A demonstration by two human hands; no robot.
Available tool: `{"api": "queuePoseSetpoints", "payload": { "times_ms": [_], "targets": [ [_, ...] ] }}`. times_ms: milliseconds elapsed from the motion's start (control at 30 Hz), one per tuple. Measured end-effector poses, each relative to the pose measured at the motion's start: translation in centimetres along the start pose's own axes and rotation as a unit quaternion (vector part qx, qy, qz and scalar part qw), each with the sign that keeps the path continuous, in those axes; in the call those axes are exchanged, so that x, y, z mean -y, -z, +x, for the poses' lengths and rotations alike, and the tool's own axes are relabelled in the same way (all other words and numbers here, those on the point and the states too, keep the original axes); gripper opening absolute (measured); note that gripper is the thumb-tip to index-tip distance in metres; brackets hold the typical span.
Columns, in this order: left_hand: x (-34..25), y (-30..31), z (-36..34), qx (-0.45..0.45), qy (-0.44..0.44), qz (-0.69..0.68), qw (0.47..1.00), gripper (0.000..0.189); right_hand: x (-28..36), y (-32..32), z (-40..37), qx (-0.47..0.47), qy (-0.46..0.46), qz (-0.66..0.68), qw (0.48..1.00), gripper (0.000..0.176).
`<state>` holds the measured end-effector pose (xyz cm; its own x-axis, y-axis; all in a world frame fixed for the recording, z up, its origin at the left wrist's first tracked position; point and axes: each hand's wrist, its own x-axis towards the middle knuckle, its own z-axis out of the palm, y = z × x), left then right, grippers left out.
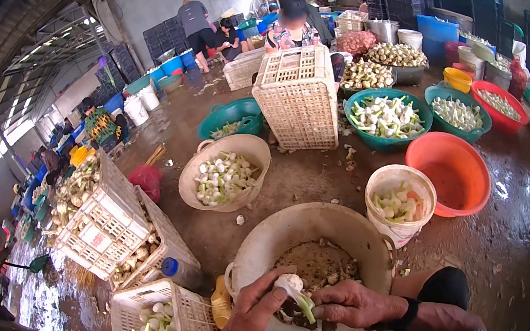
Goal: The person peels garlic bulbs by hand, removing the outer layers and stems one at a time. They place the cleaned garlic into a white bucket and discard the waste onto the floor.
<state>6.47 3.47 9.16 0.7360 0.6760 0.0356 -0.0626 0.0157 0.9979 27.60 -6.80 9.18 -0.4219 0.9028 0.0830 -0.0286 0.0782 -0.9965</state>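
My left hand grips a white bulb with a green stalk over a cream basin that holds brown peelings. My right hand rests next to it, fingers curled at the bulb's stalk end; what it holds is hidden. Both hands are over the basin's near rim. A black band sits on each wrist.
A cream basin of trimmed bulbs and a white bucket stand beyond. An orange basin, green basins and an upturned crate lie farther off. Crates of bulbs are at left. Several people work at the back.
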Motion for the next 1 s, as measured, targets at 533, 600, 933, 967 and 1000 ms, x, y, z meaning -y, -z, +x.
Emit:
{"api": "queuePoseSetpoints", "payload": {
  "times_ms": [533, 600, 933, 967, 1000],
  "targets": [
    [2.3, -0.7, 0.1, 0.029, 0.028, 0.214, 0.976, 0.030, -1.9, -0.3, 1.1, -0.149, 0.159, -0.396, 0.892, 0.017],
    [2.4, -0.9, 0.1, 0.017, 0.029, 0.206, 0.978, 0.026, -2.3, -0.5, 1.2, -0.171, 0.164, -0.405, 0.883, 0.019],
    [1.9, -2.0, 0.3, -0.032, -0.086, 0.272, 0.958, 0.023, -3.5, 0.2, 1.9, -0.182, 0.132, -0.470, 0.854, 0.026],
    [1.9, -2.1, 0.1, -0.026, -0.081, 0.260, 0.962, 0.022, -4.2, 1.1, 2.3, -0.209, 0.129, -0.476, 0.845, 0.024],
    [1.5, -2.5, 0.0, -0.025, -0.082, 0.269, 0.959, 0.021, -4.3, 1.8, 2.3, -0.237, 0.125, -0.482, 0.834, 0.023]
  ]
}}
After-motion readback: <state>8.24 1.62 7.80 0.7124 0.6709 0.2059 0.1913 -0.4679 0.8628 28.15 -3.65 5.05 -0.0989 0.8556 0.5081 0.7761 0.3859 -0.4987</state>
